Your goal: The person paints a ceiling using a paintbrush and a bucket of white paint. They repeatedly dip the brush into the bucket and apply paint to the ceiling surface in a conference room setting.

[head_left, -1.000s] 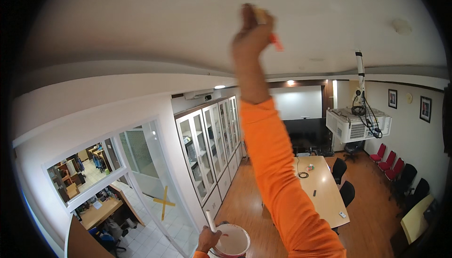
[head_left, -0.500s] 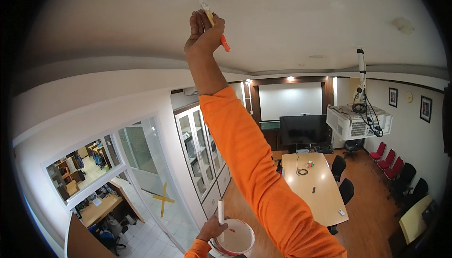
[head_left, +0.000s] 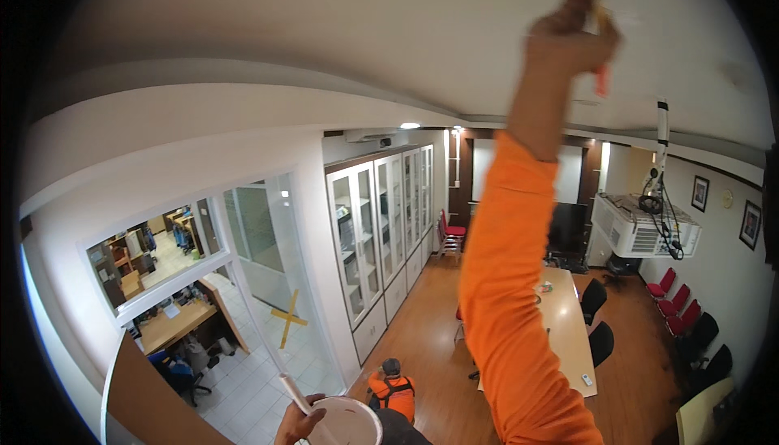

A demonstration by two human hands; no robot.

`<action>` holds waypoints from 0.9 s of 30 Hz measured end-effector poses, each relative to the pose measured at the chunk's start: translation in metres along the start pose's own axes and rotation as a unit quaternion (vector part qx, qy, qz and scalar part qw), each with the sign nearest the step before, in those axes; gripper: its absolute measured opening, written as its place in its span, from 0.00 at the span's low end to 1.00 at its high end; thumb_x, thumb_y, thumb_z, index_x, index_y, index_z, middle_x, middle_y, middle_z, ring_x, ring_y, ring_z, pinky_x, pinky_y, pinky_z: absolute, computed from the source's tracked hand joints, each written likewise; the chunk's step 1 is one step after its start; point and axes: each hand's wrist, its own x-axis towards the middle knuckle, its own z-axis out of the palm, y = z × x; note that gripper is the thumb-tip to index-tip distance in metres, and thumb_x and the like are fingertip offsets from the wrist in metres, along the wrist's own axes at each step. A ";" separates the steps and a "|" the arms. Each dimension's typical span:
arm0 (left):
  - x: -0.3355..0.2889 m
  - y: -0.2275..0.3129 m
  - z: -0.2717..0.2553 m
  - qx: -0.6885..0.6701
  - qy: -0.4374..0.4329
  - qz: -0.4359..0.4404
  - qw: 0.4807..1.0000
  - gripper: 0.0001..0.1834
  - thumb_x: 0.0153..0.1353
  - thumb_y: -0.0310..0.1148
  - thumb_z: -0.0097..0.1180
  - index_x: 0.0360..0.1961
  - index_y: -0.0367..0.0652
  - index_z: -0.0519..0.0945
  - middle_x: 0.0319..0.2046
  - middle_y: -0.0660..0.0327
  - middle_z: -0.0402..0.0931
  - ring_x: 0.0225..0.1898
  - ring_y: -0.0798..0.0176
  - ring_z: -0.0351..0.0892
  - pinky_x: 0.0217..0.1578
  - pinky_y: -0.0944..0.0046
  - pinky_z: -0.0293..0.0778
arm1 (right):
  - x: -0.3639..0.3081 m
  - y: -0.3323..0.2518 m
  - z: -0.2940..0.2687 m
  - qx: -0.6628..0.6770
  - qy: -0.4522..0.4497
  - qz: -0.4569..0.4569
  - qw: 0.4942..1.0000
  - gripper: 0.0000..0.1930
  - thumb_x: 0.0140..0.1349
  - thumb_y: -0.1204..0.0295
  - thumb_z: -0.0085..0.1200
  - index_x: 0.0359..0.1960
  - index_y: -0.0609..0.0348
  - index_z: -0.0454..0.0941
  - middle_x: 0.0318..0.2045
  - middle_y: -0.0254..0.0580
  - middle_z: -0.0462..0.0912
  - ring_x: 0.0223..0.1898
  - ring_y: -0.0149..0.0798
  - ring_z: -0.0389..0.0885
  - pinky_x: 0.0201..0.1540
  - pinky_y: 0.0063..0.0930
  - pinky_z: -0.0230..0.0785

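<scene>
Right hand [head_left: 572,35]: is reaching high on the right of the view, its narrow grip closing around 1 brush.
Brush [head_left: 601,23]: is standing near upright in the fingers, its orange end pointing down, its tip lying at or just under the ceiling; blur is hiding whether the 2 are touching.
Ceiling [head_left: 324,23]: is spreading pale and mostly even overhead; faint lighter marks seem to be showing beside the brush.
Patch [head_left: 734,76]: is showing as a dull spot on the ceiling, to the right of the brush and apart from it; by its look, it is probably waiting for brushing.
Left hand [head_left: 299,425]: is staying low, its narrow grip holding 1 white stick beside the bucket.
Stick [head_left: 294,392]: is slanting up and left out of the grip.
Bucket [head_left: 345,399]: is sitting at the lower edge, just right of the left hand, its mouth facing up; the view is not revealing how full it is.
Progress: brushing appears to be midway, with both tools in hand; how much is finished is remaining unclear.
Co-worker [head_left: 394,392]: is keeping low on the floor beyond the bucket.
</scene>
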 end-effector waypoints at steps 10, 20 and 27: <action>-0.004 0.057 0.011 0.071 0.065 0.015 0.995 0.27 0.58 0.38 0.61 0.56 0.34 0.79 0.43 0.45 0.83 0.47 0.52 0.83 0.50 0.57 0.76 | -0.209 0.191 -0.036 -0.054 0.146 0.285 0.946 0.06 0.61 0.73 0.51 0.39 0.59 0.70 0.33 0.42 0.78 0.33 0.39 0.81 0.39 0.32 0.81; -0.088 -0.028 0.005 0.000 0.126 -0.031 0.991 0.28 0.62 0.41 0.61 0.57 0.30 0.77 0.49 0.45 0.81 0.52 0.51 0.80 0.55 0.54 0.74 | -0.126 0.104 -0.002 0.112 0.110 0.147 0.977 0.18 0.66 0.70 0.53 0.50 0.71 0.64 0.41 0.49 0.75 0.42 0.44 0.82 0.52 0.31 0.80; -0.049 -0.011 0.007 0.060 0.094 -0.045 0.993 0.27 0.56 0.37 0.62 0.55 0.34 0.80 0.46 0.45 0.83 0.49 0.49 0.82 0.53 0.55 0.76 | -0.209 0.184 -0.007 0.022 0.145 0.266 0.953 0.15 0.64 0.67 0.50 0.50 0.56 0.69 0.44 0.45 0.77 0.38 0.41 0.82 0.44 0.31 0.81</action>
